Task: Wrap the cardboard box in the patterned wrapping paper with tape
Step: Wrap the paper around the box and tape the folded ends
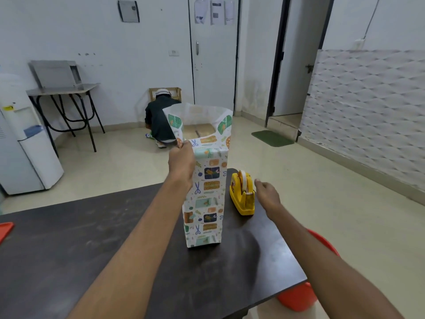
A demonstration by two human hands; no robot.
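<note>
The cardboard box (198, 131) stands upright on end on the dark table (80, 245), sleeved in patterned wrapping paper (205, 199). Only its brown top shows inside the paper's open upper end, which flares out above it. My left hand (181, 161) grips the paper's upper left edge. A yellow tape dispenser (243, 195) with a white roll sits just right of the box. My right hand (266, 192) hovers beside the dispenser's right side, fingers loosely apart, holding nothing.
An orange stool (301, 295) stands under the table's right corner. An orange object (5, 230) pokes in at the left table edge. A person (159, 120) crouches on the floor behind. A water cooler (23, 143) and a folding table (64, 93) stand at the left.
</note>
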